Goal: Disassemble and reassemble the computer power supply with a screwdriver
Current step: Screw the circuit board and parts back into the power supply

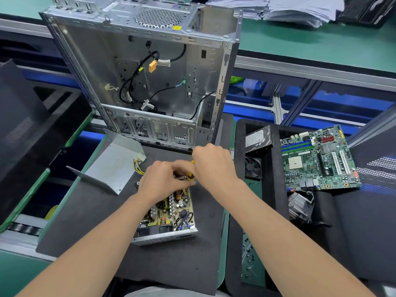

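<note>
The opened power supply (169, 215) lies on a black mat, its circuit board with coils and capacitors exposed. Its bent metal cover (111, 166) rests to the left, beside a bundle of yellow wires with a white plug (139, 161). My right hand (211, 161) grips a yellow-and-black screwdriver (190, 176) over the far end of the unit. My left hand (162, 179) is curled at that same far edge, its fingers around the tool's lower part or a small metal piece; the tip is hidden.
An empty computer case (139, 78) stands upright just behind. A black tray to the right holds a motherboard (319, 159), hard drive (257, 139), fan (252, 168) and heatsink (299, 206). Loose screws (248, 256) lie on the green strip.
</note>
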Motion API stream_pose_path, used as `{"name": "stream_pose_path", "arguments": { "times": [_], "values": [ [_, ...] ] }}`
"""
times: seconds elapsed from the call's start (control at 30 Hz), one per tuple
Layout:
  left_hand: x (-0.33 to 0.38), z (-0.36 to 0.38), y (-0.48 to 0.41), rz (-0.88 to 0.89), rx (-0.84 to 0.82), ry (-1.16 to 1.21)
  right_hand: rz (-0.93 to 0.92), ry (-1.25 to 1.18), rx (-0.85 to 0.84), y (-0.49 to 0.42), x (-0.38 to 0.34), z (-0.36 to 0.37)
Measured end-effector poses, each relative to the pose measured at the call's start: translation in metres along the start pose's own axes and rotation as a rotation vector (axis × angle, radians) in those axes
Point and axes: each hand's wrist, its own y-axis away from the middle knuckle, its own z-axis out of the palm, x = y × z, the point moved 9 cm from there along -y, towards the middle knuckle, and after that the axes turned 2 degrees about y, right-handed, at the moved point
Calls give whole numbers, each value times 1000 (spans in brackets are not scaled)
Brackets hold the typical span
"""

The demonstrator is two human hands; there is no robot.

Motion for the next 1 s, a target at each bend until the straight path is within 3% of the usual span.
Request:
{"name": "stream_pose_path", "arguments": {
  "times": [0.17,0.37,0.67,0.9,1.0],
  "values": [
    [-3,-1,-1,-13,21,8,45,34,59,3,-5,-1],
    [6,-5,2,58,43,30,-336,-21,-84,17,-22,1],
    [3,0,0,59,-8,24,-69,-105,-2,2,-4,2],
    [-10,6,-4,-25,-17,-63,-12,20,136,-3,-8,-11],
    [-8,3,-3,4,10,-13,1,6,103,-3,-3,-6]
  ]
}}
